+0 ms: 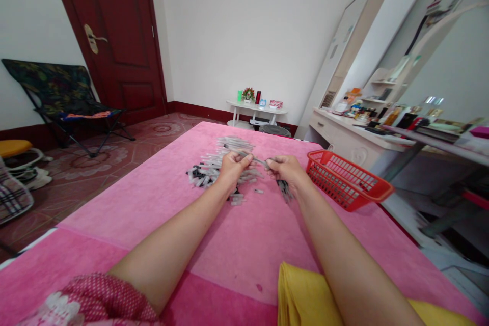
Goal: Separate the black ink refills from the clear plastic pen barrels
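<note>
- Yellow cloth [301,295] lies nearest, at the lower edge, partly hidden by the right forearm.
- Left hand [234,164] and right hand [287,168] are slightly apart, both pinching the slim grey pen part [261,162] that bridges the gap.
- Dark pen pieces [284,191] show just below the right hand; whether its lower fingers hold them, I cannot tell.
- Pale pen barrels [212,160] lie heaped around the left hand, with short black-and-clear pieces [196,175] on the heap's left.
- Red basket [328,189] stands right of the right hand, on pink cloth [153,198].
- Farther off, a white stand [233,104] bears small ornaments.
</note>
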Motion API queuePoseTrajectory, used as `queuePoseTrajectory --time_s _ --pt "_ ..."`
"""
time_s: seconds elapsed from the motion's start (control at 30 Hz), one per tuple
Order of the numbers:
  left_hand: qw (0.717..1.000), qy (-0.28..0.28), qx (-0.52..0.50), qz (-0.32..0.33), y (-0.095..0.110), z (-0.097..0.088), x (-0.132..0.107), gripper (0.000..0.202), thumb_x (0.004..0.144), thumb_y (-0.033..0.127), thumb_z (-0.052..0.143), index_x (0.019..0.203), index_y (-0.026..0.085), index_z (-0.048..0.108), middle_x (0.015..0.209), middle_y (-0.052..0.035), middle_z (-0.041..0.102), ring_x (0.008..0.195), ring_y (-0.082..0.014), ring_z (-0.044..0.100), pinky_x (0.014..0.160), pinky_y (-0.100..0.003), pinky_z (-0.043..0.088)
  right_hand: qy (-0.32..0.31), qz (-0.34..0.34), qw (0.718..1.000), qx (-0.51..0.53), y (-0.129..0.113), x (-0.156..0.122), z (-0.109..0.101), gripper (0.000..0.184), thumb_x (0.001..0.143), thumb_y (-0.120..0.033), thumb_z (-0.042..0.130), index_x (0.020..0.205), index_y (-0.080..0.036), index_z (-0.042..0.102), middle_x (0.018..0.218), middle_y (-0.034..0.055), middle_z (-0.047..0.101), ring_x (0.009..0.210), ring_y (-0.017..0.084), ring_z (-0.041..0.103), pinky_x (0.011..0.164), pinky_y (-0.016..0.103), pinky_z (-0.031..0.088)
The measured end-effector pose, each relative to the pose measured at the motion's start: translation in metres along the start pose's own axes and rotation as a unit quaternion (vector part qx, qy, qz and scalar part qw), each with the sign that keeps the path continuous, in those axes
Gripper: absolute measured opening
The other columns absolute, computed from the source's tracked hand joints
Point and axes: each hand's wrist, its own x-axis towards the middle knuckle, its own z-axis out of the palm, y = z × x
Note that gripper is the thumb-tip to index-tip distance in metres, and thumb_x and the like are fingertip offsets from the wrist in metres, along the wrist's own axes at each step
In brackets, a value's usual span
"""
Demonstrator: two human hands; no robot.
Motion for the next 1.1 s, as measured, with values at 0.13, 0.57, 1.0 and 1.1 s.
queuePoseTrajectory --time_s 0.13,0.57,1.0,1.1 --pt "0.998 0.005 0.056 -0.01 -0.003 0.002 -0.001 0.041 0.051 0.041 0.08 0.071 0.012 0.06 0.059 0.001 0.061 0.048 -0.0083 0.053 0.047 -0.019 0.043 -0.049 -0.075 0.988 -0.126 -0.001 0.0 0.005 0.01 0.068 -0.025 0.063 0.069 -0.017 0.068 0.064 0.0017 0.067 0.059 0.014 0.059 0.055 0.024 0.047" --pt "0.993 0.02 0.11 -0.026 -0.003 -0.007 0.003 0.032 0.059 0.037 0.076 0.077 0.012 0.064 0.066 -0.0022 0.065 0.048 -0.0089 0.052 0.045 -0.02 0.041 0.309 0.039 0.856 -0.412 -0.005 0.006 -0.113 0.025 0.068 -0.037 0.062 0.084 -0.022 0.073 0.079 0.009 0.07 0.073 0.024 0.062 0.063 0.034 0.045" --pt "0.782 -0.045 0.587 0.204 -0.009 -0.032 0.01 0.023 0.075 0.021 0.059 0.094 0.022 0.071 0.099 -0.0078 0.069 0.1 -0.0265 0.057 0.092 -0.039 0.038 0.236 -0.005 0.904 -0.358 0.015 0.012 -0.11 0.022 0.072 -0.026 0.059 0.086 -0.016 0.071 0.083 0.0077 0.071 0.077 0.02 0.064 0.071 0.03 0.047" --pt "0.727 -0.1 0.653 0.187 -0.01 -0.031 0.006 0.024 0.075 0.022 0.059 0.096 0.023 0.071 0.099 -0.0086 0.069 0.1 -0.0278 0.056 0.09 -0.039 0.039 0.087 -0.052 0.937 -0.335 0.02 0.016 -0.069 0.019 0.071 -0.018 0.059 0.085 -0.016 0.071 0.085 0.0063 0.072 0.079 0.018 0.064 0.074 0.028 0.047"
